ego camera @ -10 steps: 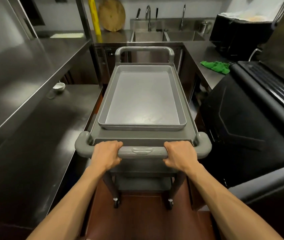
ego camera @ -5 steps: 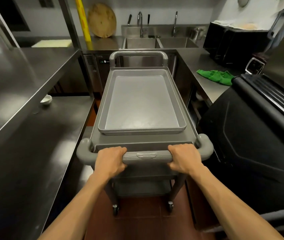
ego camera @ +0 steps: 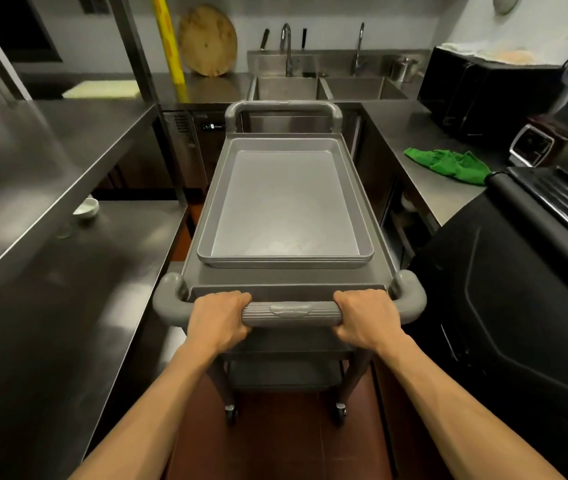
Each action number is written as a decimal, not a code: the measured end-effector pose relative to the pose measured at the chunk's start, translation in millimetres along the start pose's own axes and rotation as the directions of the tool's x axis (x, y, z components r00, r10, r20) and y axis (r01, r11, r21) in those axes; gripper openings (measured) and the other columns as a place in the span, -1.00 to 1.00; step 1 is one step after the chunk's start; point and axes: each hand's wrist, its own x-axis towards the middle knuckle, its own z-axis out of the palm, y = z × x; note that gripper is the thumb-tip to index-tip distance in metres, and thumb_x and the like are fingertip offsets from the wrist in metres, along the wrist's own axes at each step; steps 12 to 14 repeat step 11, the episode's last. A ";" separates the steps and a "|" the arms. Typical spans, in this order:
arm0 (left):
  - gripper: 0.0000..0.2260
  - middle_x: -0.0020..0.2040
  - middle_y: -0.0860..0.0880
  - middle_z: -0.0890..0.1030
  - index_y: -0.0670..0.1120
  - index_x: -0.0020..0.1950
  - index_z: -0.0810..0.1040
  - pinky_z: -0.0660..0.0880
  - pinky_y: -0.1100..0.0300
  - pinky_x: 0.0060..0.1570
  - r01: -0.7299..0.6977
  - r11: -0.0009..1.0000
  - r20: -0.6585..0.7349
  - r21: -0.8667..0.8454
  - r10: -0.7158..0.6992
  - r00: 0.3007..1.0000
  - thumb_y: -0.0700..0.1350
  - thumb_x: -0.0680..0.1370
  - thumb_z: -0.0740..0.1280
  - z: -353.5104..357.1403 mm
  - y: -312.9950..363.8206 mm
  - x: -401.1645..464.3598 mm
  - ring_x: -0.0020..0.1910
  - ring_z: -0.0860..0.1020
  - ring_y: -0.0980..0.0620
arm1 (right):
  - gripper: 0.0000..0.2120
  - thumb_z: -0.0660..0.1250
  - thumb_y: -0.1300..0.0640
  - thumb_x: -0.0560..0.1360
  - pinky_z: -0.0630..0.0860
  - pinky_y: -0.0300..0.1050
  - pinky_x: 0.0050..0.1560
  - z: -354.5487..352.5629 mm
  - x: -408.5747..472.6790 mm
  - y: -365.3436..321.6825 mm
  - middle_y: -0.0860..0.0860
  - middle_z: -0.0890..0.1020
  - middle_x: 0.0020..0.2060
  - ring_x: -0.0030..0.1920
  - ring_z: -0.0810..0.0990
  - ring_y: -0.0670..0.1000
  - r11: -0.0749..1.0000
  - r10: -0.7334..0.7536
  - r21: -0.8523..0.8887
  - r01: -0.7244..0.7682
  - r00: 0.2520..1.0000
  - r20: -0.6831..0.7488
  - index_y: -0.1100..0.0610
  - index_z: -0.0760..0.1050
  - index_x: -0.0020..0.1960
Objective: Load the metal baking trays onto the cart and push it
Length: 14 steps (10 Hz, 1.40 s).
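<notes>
Since 1 second earlier, the cart has rolled forward, nearer the sink. Both the left hand and right hand wrap closed around its near handle. Stacked metal baking trays rest on the top shelf; beyond, a green cloth lies on the right counter.

Left hand fingers: curled under the cart handle, out of sight.
Right hand fingers: likewise hidden.
Baking trays: stacked; count unclear from the rim edges.
Cart lower shelves: mostly hidden.
Black bin: cut off at right edge.
</notes>
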 end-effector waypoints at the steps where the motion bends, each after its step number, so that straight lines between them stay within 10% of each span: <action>1: -0.84 -0.22 0.07 0.62 0.07 -0.18 0.46 0.50 0.09 -0.27 0.018 1.000 0.008 0.002 -0.018 1.000 0.09 0.34 0.35 2.1 -1.1 18.1 -0.21 0.58 -0.01 | -0.74 0.37 -0.08 0.14 0.27 -0.14 -0.48 5.4 15.9 9.3 0.00 0.59 -0.49 -0.50 0.55 0.12 1.000 -0.006 -0.016 0.006 1.000 -0.016 0.02 0.35 -0.34; 8: -0.83 -0.24 0.10 0.63 0.11 -0.19 0.46 0.41 0.15 -0.31 0.017 0.999 -0.002 -0.032 -0.017 1.000 0.12 0.33 0.37 16.0 -15.2 97.3 -0.24 0.58 0.03 | -0.78 0.32 -0.05 0.19 0.40 -0.07 -0.40 21.5 83.0 48.5 0.02 0.63 -0.37 -0.36 0.60 0.15 0.999 0.023 0.025 -0.024 0.998 0.058 0.02 0.35 -0.28; 11: -0.45 -0.13 0.15 0.58 0.14 -0.08 0.46 0.53 0.07 -0.15 0.022 0.980 0.151 -0.196 0.008 0.988 0.55 0.25 0.16 -8.6 -26.0 107.1 -0.15 0.52 0.12 | -0.50 0.15 -0.51 0.32 0.50 -0.15 -0.16 -7.1 93.8 47.9 -0.18 0.56 -0.17 -0.17 0.51 -0.14 0.872 0.024 0.488 -0.050 0.998 0.060 -0.13 0.45 -0.03; 14: -0.45 -0.13 0.15 0.58 0.14 -0.08 0.46 0.53 0.07 -0.15 0.022 0.980 0.151 -0.196 0.008 0.988 0.55 0.25 0.16 -8.6 -26.0 107.1 -0.15 0.52 0.12 | -0.50 0.15 -0.51 0.32 0.50 -0.15 -0.16 -7.1 93.8 47.9 -0.18 0.56 -0.17 -0.17 0.51 -0.14 0.872 0.024 0.488 -0.050 0.998 0.060 -0.13 0.45 -0.03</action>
